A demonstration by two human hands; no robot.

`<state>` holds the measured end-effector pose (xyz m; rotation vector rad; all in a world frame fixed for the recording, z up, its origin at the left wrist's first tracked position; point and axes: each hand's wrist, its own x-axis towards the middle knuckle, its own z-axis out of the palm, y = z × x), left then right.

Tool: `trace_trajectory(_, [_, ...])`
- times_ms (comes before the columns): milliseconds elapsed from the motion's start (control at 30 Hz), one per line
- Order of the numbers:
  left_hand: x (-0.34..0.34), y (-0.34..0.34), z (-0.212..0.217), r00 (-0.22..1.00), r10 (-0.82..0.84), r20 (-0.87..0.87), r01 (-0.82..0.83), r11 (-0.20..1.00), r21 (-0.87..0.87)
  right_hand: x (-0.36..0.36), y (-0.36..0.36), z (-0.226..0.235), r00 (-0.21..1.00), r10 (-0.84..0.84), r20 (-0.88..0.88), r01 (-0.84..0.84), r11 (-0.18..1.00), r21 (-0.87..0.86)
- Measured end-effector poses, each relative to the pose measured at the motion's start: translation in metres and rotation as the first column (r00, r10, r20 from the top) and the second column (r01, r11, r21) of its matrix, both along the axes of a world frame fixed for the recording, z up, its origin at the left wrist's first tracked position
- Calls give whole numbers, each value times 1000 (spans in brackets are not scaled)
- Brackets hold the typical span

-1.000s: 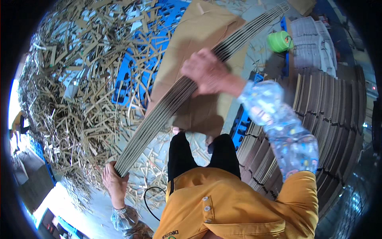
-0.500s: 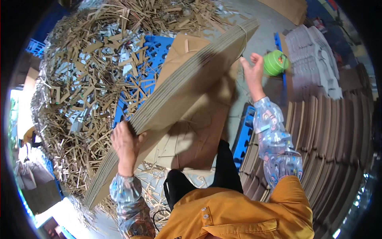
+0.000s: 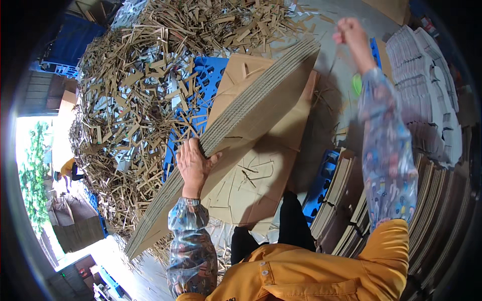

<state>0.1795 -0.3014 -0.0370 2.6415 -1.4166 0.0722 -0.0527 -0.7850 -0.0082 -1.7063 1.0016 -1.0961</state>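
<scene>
My left hand (image 3: 193, 165) is closed on the edge of the stack of cardboard sheets (image 3: 261, 100), with the fingers wrapped over the corrugated edges near the middle of its length. The stack is tilted and runs from low on my left up to the far right. Under the stack lies a flat cardboard sheet (image 3: 251, 185) with a few loose strips on it, just in front of my legs. Right of the stack, beside my right sleeve, other piles of flat cardboard (image 3: 341, 200) stand on a blue pallet (image 3: 321, 180). Left of the stack and beyond it, a big heap of cardboard scraps (image 3: 135, 95) covers another blue pallet (image 3: 206, 75) and blocks the floor there. My right hand (image 3: 351, 32) is raised beyond the far end of the stack, not touching it; it looks curled into a fist and holds nothing I can see. A small green thing (image 3: 356, 84) shows behind my right forearm, mostly hidden. Further right, a pile of white printed sheets (image 3: 427, 80) lies well apart from the stack.
</scene>
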Motion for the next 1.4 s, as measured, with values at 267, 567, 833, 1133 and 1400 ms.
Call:
trace_trajectory(267, [0, -1, 5, 998, 30, -54, -28, 999, 34, 24, -1, -66, 947, 314, -62, -298, 937, 182])
trace_trajectory(567, [-33, -98, 12, 994, -68, 88, 75, 994, -76, 60, 60, -80, 829, 332, 449, -483, 830, 279])
trace_trajectory(833, [-32, -139, -5, 991, -105, 79, 106, 994, -18, 10, 18, -75, 734, 679, 13, -672, 723, 161])
trace_trajectory(1133, [-53, -195, 3, 999, -37, 15, 37, 999, 7, 56, -4, -28, 338, 621, -707, -877, 480, 3])
trace_trajectory(1400, [-49, -203, -4, 997, -2, 75, 4, 1000, -31, 30, 41, -90, 849, 289, -443, -492, 741, -458])
